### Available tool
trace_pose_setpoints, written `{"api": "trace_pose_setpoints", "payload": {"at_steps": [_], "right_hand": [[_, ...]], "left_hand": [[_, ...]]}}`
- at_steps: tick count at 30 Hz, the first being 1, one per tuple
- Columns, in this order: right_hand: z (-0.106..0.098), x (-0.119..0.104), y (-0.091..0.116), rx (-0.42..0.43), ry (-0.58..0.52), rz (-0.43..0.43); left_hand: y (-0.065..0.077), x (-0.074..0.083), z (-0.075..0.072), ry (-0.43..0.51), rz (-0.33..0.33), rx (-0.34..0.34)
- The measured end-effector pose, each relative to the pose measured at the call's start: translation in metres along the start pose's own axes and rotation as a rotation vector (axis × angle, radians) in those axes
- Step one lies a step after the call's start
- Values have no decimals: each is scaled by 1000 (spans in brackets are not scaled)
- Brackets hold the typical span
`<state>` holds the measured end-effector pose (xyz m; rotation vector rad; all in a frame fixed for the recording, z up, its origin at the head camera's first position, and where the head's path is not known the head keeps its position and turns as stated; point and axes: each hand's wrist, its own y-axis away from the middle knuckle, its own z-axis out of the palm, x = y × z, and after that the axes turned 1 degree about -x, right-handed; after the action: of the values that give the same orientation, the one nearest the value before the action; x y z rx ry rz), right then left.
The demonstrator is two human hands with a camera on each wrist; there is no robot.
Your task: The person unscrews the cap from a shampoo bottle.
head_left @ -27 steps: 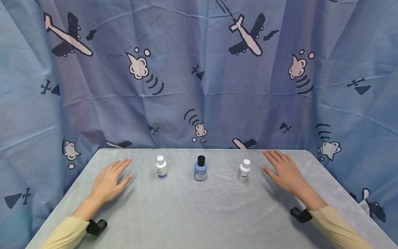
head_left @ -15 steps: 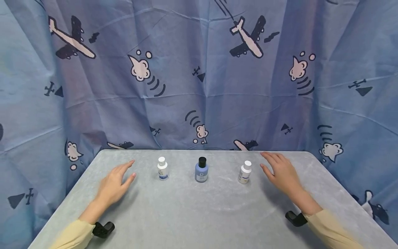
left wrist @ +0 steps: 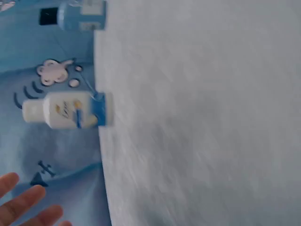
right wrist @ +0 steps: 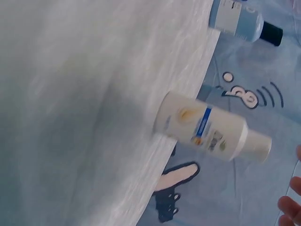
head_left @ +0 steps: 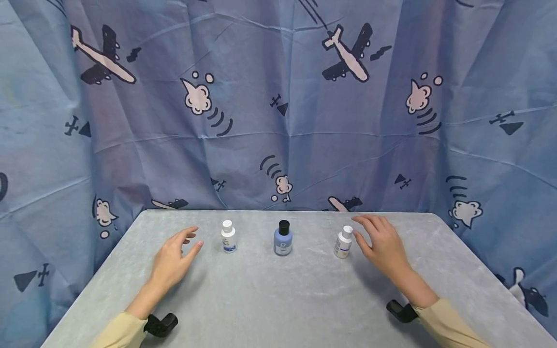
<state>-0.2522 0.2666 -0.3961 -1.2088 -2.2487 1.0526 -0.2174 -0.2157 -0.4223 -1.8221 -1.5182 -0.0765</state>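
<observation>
Three small bottles stand upright in a row on the table. At the left is a white bottle (head_left: 228, 238) with a white cap and a blue-bottomed label. A blue bottle (head_left: 283, 241) with a black cap stands in the middle. The right white bottle (head_left: 343, 243) has a white cap too. My left hand (head_left: 173, 258), fingers relaxed and thumb apart, is to the left of the left bottle and holds nothing. My right hand (head_left: 383, 246) is loosely spread beside the right bottle, thumb tip close to its cap. Fingertips (right wrist: 295, 186) show at the edge of the right wrist view.
A grey table (head_left: 278, 304) extends under both forearms to a far edge just behind the bottles. A blue curtain (head_left: 243, 111) printed with airplanes hangs behind it and at both sides. Each wrist carries a black strap mount (head_left: 161, 325).
Both hands have moved inward, the left one rightward toward the left bottle, the right one leftward to the right bottle. Their fingers are more bent than before. The bottles stay in place.
</observation>
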Motion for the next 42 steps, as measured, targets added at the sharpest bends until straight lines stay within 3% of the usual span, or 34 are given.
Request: {"api": "trace_pose_setpoints", "payload": {"at_steps": [8,16,24,31,42], "right_hand": [[10,-19,-11,-13,-38,-1],[27,-34,-18,55,-103,-46],[39,-50,-21,63,-120,-40],[47,-65,-25,28,-116,-8],[57,-88,-33,25,-220,36]], "left_hand": [[-4,17,8,64,-43,12],[-7,23,17,145,-69,30],[-7,27,25,218,-106,61],[-5,28,32,278,-167,17],[1,27,44,320,-252,-42]]}}
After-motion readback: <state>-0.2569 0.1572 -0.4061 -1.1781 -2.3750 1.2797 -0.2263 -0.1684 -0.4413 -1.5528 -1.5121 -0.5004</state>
